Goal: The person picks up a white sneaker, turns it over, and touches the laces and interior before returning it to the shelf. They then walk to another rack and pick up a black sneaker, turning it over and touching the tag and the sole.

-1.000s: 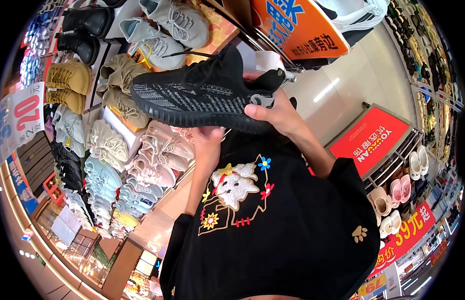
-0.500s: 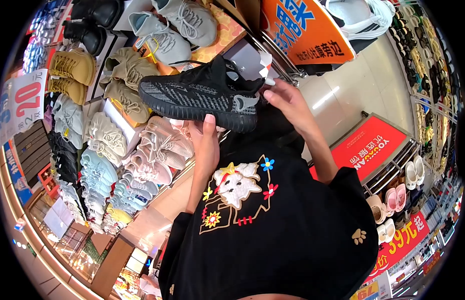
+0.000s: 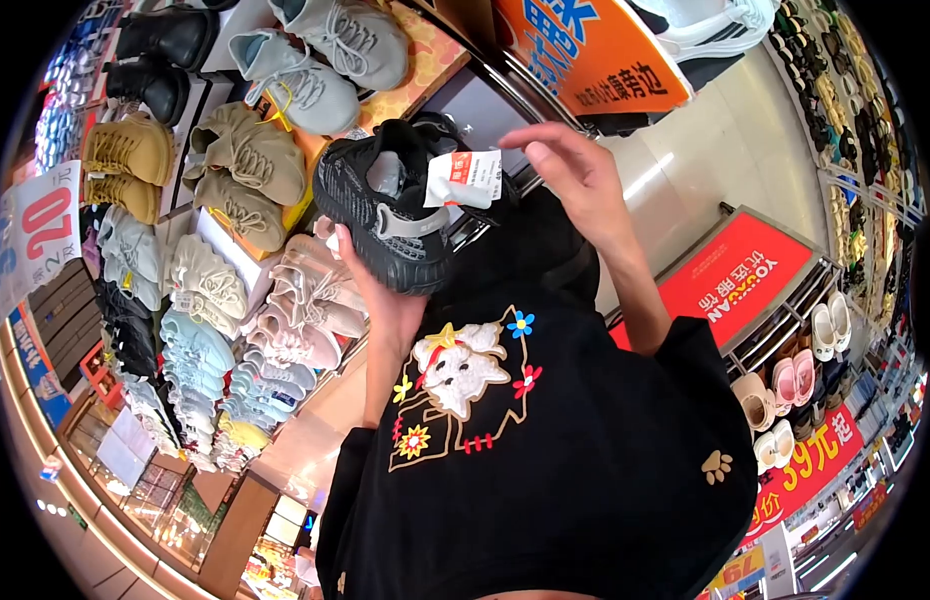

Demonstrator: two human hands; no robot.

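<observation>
A black knit sneaker (image 3: 413, 250) with grey flecks rests in my left hand (image 3: 387, 308), which grips it from below at the sole. Its heel is turned toward me, with a grey pull loop on the back and pale stuffing inside the opening. From the collar hangs a white and red price tag (image 3: 463, 180), its printed side up. Just right of the tag is my right hand (image 3: 580, 185), fingers stretched out and holding nothing, the index fingertip close to the tag's upper edge.
Rows of sneakers fill the display on the left, among them tan boots (image 3: 135, 165), beige sneakers (image 3: 245, 170) and grey sneakers (image 3: 305, 80). An orange sign (image 3: 595, 60) stands ahead. To the right are a red sign (image 3: 730, 280) and a rack of clogs (image 3: 790, 385).
The sneaker has swung from side-on to heel toward me, and its tag now faces up. My right hand's fingers have come off the heel and spread.
</observation>
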